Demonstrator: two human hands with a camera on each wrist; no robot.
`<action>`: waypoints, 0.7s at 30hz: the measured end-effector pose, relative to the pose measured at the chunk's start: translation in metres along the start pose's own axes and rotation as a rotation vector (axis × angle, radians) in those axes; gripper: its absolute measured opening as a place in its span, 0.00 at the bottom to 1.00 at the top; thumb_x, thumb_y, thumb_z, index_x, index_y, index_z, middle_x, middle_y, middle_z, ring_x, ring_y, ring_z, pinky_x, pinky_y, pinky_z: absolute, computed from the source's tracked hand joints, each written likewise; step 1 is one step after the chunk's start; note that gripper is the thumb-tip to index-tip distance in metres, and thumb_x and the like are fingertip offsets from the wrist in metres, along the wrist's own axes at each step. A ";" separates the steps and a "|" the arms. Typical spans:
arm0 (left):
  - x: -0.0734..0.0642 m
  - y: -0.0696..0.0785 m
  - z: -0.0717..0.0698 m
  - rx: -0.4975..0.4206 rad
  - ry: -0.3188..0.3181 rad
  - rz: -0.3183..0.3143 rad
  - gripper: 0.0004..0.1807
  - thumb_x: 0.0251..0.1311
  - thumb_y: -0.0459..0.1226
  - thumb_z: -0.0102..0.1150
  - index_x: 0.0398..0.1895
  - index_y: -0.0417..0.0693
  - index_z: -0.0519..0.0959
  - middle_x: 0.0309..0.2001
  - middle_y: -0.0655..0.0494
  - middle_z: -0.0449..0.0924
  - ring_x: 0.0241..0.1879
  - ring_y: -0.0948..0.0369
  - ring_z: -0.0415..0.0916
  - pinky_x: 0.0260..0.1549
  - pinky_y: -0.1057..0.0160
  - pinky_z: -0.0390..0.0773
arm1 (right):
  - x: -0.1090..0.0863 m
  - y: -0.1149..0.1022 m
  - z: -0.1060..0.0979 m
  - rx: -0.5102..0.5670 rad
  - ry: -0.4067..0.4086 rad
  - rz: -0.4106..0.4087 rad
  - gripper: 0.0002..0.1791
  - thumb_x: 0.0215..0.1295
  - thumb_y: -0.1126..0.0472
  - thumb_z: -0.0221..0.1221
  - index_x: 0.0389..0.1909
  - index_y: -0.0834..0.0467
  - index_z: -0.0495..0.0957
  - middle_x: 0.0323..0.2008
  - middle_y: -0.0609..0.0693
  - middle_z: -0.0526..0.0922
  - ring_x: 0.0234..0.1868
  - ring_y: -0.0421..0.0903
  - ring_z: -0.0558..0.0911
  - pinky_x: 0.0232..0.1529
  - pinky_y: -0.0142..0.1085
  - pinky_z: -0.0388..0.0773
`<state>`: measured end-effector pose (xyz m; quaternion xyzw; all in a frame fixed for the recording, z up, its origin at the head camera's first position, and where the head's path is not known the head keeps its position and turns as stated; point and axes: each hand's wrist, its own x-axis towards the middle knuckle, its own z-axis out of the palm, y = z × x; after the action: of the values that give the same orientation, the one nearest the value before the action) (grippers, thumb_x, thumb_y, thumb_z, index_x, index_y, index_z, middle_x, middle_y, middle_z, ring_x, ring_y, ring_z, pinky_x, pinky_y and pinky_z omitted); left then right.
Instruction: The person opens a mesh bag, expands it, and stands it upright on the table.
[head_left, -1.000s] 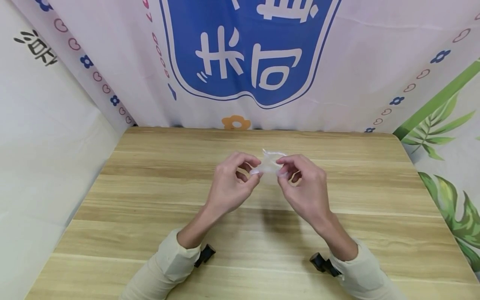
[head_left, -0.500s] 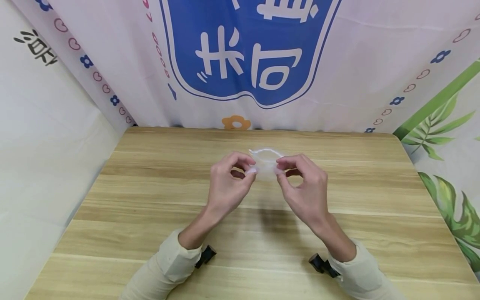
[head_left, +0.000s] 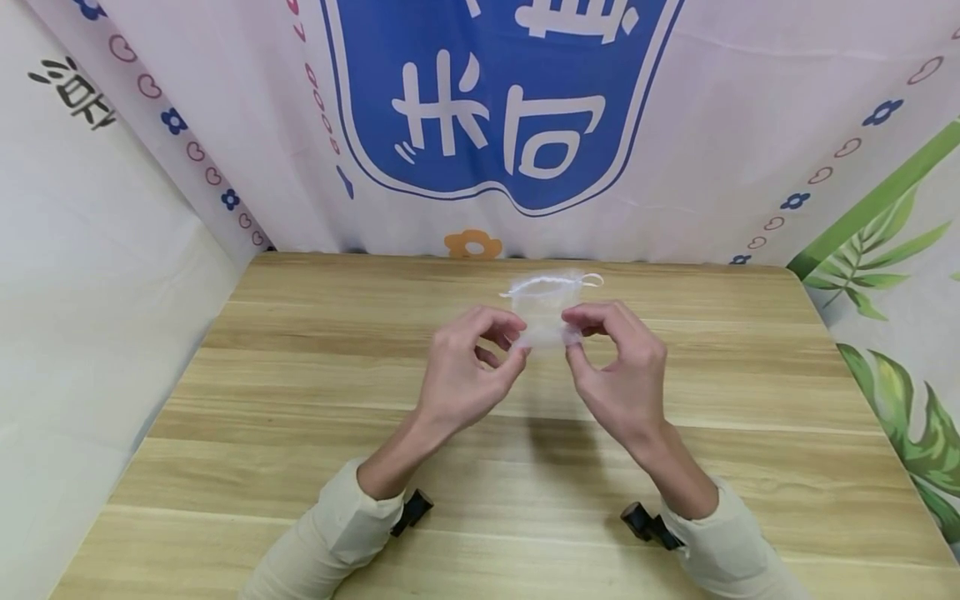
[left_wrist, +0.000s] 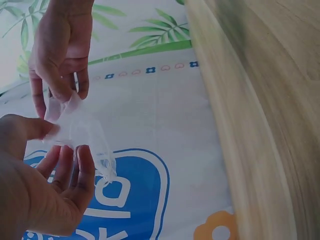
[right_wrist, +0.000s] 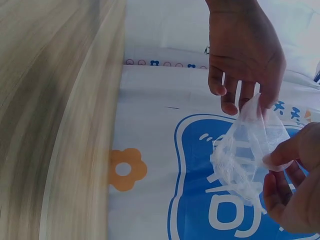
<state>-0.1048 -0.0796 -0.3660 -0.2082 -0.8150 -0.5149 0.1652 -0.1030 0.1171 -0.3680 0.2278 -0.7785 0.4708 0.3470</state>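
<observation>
Sheer white drawstring pouch (head_left: 546, 314) spans the gap between our left hand (head_left: 468, 360) and right hand (head_left: 624, 367) above the wood-grain table (head_left: 300, 417), each pinching it; since half a second ago, we see its drawstring (head_left: 547, 279) farther beyond our fingers, a loop now showing.

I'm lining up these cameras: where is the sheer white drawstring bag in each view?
Head: the bag is just right of centre.
Left wrist: the bag is on the left, around mid-height.
Right wrist: the bag is right of centre, slightly below mid-height.
Shared landmark: the orange flower.
</observation>
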 end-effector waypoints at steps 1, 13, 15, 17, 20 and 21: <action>0.000 0.000 0.000 0.003 0.004 0.008 0.06 0.61 0.29 0.72 0.40 0.41 0.86 0.37 0.49 0.87 0.35 0.58 0.86 0.28 0.67 0.89 | 0.000 0.000 0.000 0.014 0.001 0.002 0.10 0.61 0.80 0.65 0.42 0.69 0.85 0.39 0.60 0.90 0.38 0.53 0.87 0.50 0.23 0.83; 0.000 -0.006 0.006 0.050 0.218 0.188 0.07 0.56 0.19 0.64 0.28 0.37 0.80 0.24 0.47 0.79 0.24 0.59 0.79 0.21 0.68 0.85 | -0.004 -0.001 0.005 -0.055 -0.012 0.105 0.13 0.61 0.75 0.69 0.46 0.68 0.84 0.35 0.59 0.88 0.33 0.50 0.90 0.36 0.28 0.88; 0.000 -0.006 0.006 0.067 0.237 0.207 0.07 0.56 0.19 0.64 0.28 0.37 0.80 0.25 0.47 0.79 0.24 0.59 0.80 0.20 0.68 0.84 | -0.004 -0.001 0.004 -0.076 0.009 0.089 0.10 0.62 0.74 0.68 0.44 0.68 0.84 0.33 0.59 0.87 0.32 0.50 0.89 0.36 0.27 0.87; 0.000 -0.007 0.007 0.078 0.248 0.219 0.06 0.58 0.20 0.64 0.30 0.36 0.81 0.27 0.46 0.80 0.25 0.58 0.81 0.20 0.68 0.84 | -0.004 -0.002 0.003 -0.089 0.026 0.074 0.08 0.63 0.73 0.67 0.43 0.68 0.84 0.33 0.60 0.86 0.31 0.50 0.89 0.36 0.26 0.86; 0.000 -0.007 0.007 0.078 0.254 0.222 0.04 0.61 0.22 0.65 0.34 0.35 0.83 0.31 0.44 0.81 0.28 0.56 0.84 0.22 0.70 0.85 | -0.003 -0.002 0.003 -0.097 0.042 0.055 0.08 0.64 0.74 0.65 0.43 0.68 0.85 0.37 0.60 0.86 0.30 0.50 0.89 0.34 0.25 0.86; 0.000 -0.007 0.007 0.071 0.253 0.222 0.03 0.62 0.22 0.65 0.36 0.35 0.83 0.33 0.43 0.82 0.29 0.56 0.85 0.23 0.70 0.86 | -0.003 -0.002 0.003 -0.099 0.038 0.048 0.08 0.64 0.75 0.65 0.43 0.68 0.85 0.38 0.61 0.86 0.31 0.50 0.89 0.34 0.26 0.86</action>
<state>-0.1088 -0.0762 -0.3746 -0.2246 -0.7774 -0.4866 0.3294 -0.1007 0.1135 -0.3707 0.1828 -0.7994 0.4440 0.3610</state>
